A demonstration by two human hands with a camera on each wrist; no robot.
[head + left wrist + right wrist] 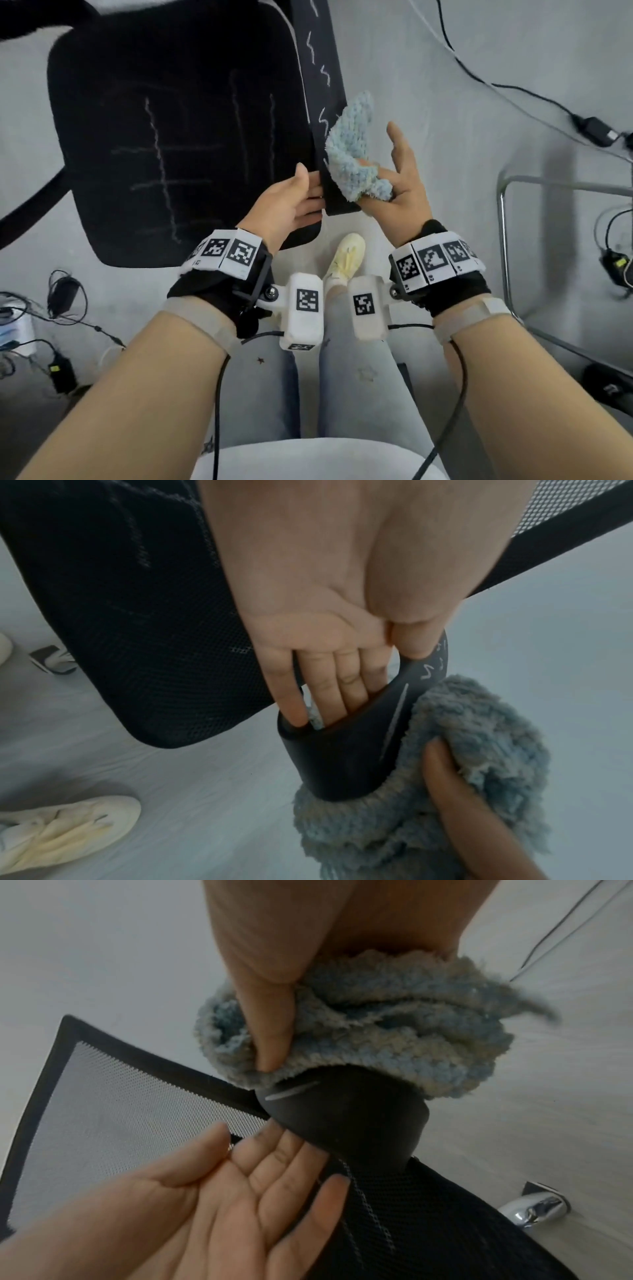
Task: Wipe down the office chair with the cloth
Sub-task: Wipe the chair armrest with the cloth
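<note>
1. Right now the wiping is on the armrest (pixel 322 113), the dark bar with pale chalk-like squiggles running along the right side of the office chair (pixel 178 137).
2. The right hand (pixel 400 178) presses the fluffy blue cloth (pixel 352 154) against the armrest's near end; its thumb pins the cloth while the other fingers (pixel 397 137) stand loosely spread.
3. The left hand (pixel 291 202) steadies the same end from the seat side, its fingers (pixel 346 691) straight and close together, flat against the inner face, curled round nothing.
4. Squiggles remain further along the armrest, and faint lines cross the black mesh seat (pixel 164 161), so the job looks far from finished.
5. Next, the cloth probably needs to slide away along the armrest with firm pressure while the left hand braces it.
6. A pale shoe (pixel 344 260) rests on the floor (pixel 445 102) below the hands.
</note>
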